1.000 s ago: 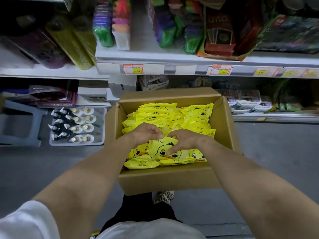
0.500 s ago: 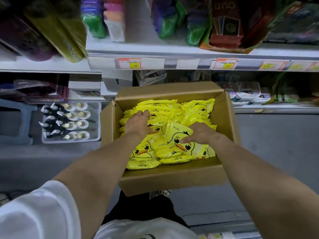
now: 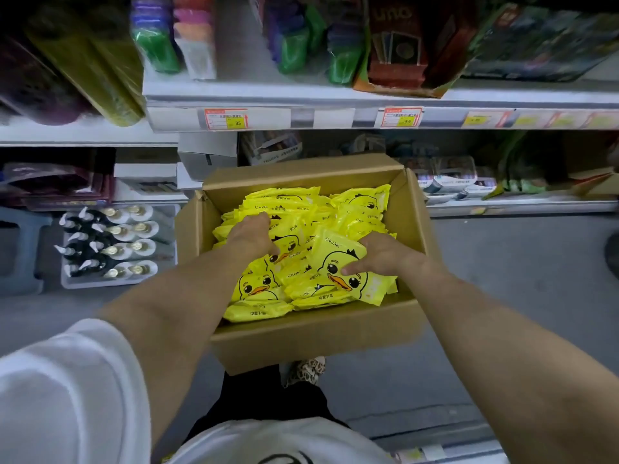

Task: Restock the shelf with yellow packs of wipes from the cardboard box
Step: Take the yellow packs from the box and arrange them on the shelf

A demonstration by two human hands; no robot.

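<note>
An open cardboard box (image 3: 311, 333) sits on the floor in front of me, filled with several yellow packs of wipes printed with a duck face. My right hand (image 3: 382, 254) grips one yellow pack (image 3: 338, 262) at the box's right side, thumb on the duck's face, the pack tilted up above the others. My left hand (image 3: 251, 234) lies among the yellow packs (image 3: 258, 283) at the box's left, fingers curled down into them; whether it holds one is hidden. The shelf (image 3: 368, 95) stands behind the box.
The upper shelf carries coloured packs (image 3: 154, 45) and a red card-game box (image 3: 402, 41). A lower shelf (image 3: 502, 202) holds more goods. A white tray of pump bottles (image 3: 110, 246) stands on the floor left of the box, beside a grey stool (image 3: 20, 249).
My right hand has lifted and tilted one pack up from the pile. My left hand slid from the middle of the box toward its left back part.
</note>
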